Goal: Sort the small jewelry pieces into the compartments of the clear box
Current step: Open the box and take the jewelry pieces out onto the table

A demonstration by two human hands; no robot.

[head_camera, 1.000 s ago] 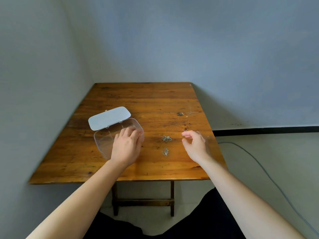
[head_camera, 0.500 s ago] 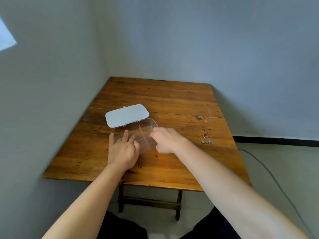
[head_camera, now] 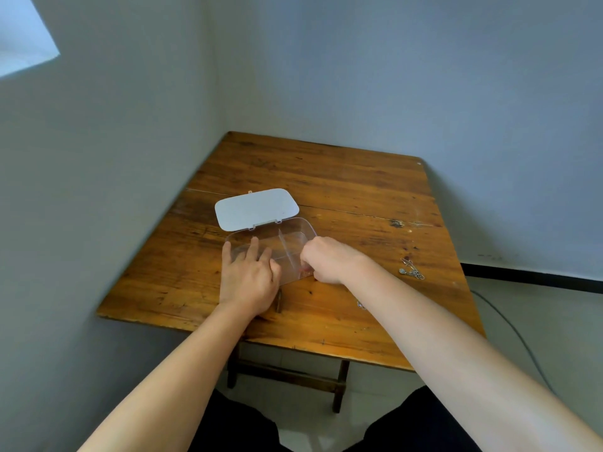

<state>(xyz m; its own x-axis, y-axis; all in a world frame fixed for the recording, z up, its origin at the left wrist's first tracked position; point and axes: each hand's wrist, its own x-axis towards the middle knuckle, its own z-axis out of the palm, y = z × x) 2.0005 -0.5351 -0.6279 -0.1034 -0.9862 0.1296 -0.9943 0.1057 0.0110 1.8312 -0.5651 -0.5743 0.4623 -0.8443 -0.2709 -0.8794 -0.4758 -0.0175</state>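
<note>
The clear box (head_camera: pixel 295 231) sits open on the wooden table (head_camera: pixel 326 177), its white lid (head_camera: pixel 256 208) folded back behind it. A divider splits it into a left and a right compartment. My left hand (head_camera: pixel 249 278) lies over the near left rim with fingers spread, holding the box down. My right hand (head_camera: pixel 326 261) is curled over the right compartment, fingertips pointing down into it. A small reddish piece (head_camera: pixel 305 272) shows through the wall under those fingertips; I cannot tell if they touch it. A silver chain pile (head_camera: pixel 411 270) lies at the right.
Another tiny silver piece (head_camera: pixel 361 305) lies beside my right forearm, and a dark spot (head_camera: pixel 396 223) marks the table farther back on the right. Walls close in on the table's left and far sides. A cable (head_camera: pixel 509 324) runs over the floor at the right.
My right hand crossed from the loose pieces on the right over to the box's right compartment. The view swung left, and my left hand shifted to the box's left rim.
</note>
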